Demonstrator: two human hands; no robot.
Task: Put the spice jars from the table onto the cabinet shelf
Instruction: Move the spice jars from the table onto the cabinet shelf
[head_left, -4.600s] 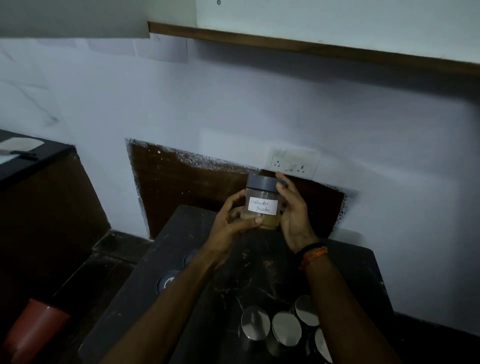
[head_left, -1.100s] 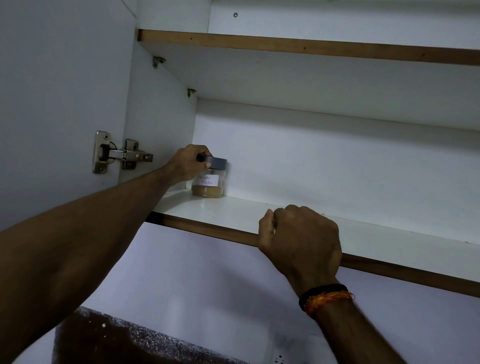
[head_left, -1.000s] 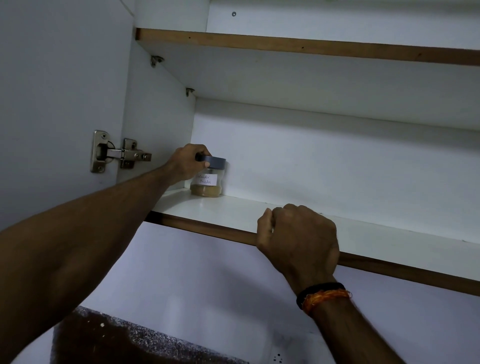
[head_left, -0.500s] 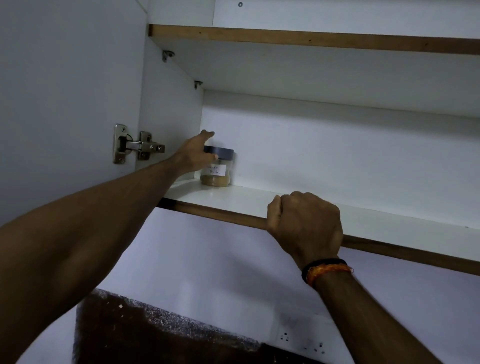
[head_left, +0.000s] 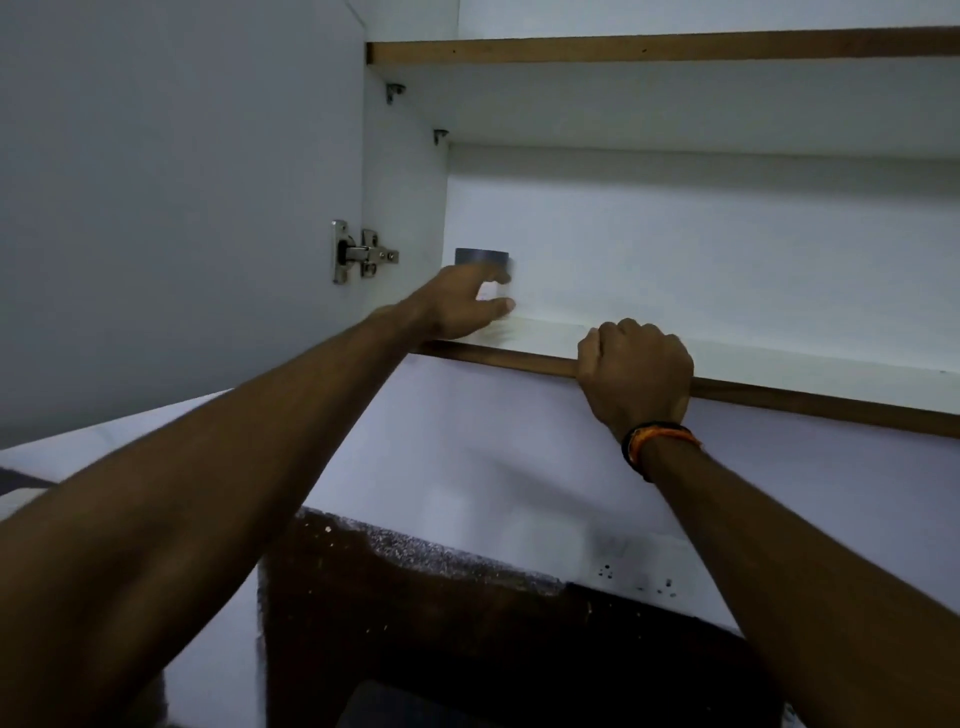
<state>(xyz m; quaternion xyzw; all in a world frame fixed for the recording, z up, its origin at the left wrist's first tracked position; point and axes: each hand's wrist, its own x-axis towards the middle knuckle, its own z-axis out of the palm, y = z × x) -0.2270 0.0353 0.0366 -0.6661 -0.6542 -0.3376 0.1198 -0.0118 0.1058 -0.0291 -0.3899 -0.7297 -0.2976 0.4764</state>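
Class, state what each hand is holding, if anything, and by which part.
The left hand is open in front of the jar, holding nothing. The right hand grips the shelf by its wooden front edge.

Jar label blurred; no text readable

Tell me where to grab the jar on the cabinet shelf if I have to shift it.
Grip the grey lid from the front right. The jar stands upright in the shelf's back left corner against the side panel, and the open left hand hides its body.
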